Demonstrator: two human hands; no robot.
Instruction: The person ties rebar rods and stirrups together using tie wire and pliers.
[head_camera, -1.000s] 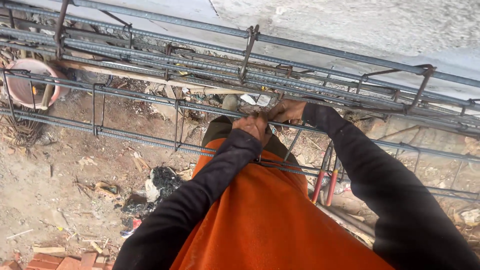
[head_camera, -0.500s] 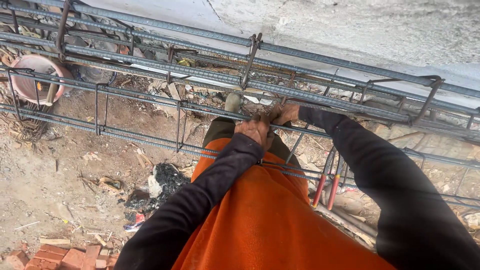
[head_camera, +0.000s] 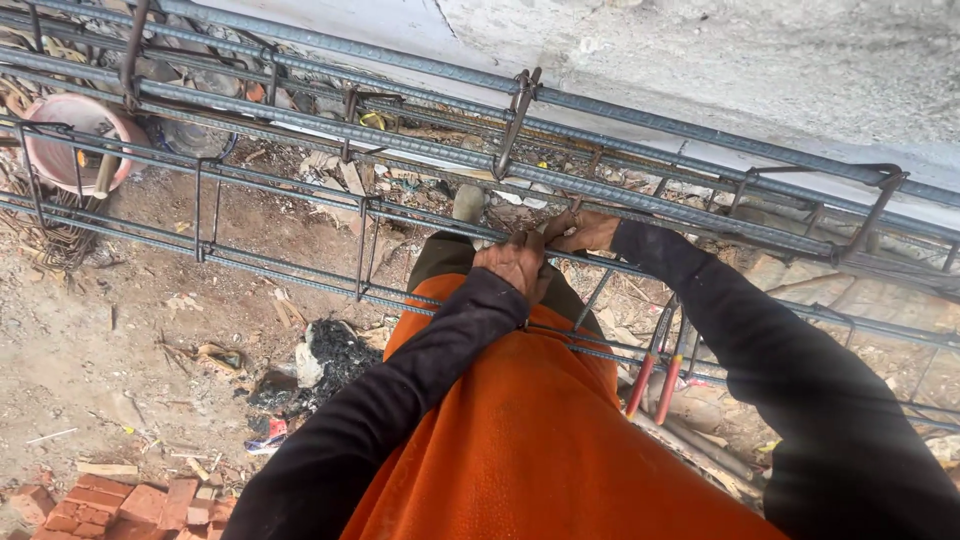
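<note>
The rebar cage (head_camera: 300, 190) ran across at waist height. Left hand (head_camera: 515, 262) was clenched round its near upper bar, right hand (head_camera: 583, 230) just beside it, fingers pinched on the same bar. Red-handled cutters (head_camera: 652, 385) hung lower down, pink bucket (head_camera: 70, 140) off left.

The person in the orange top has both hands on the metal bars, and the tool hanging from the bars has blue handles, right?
Not quite. In the head view the tool's handles are red, not blue. Both the left hand and the right hand are indeed on the steel rebar cage.
</note>
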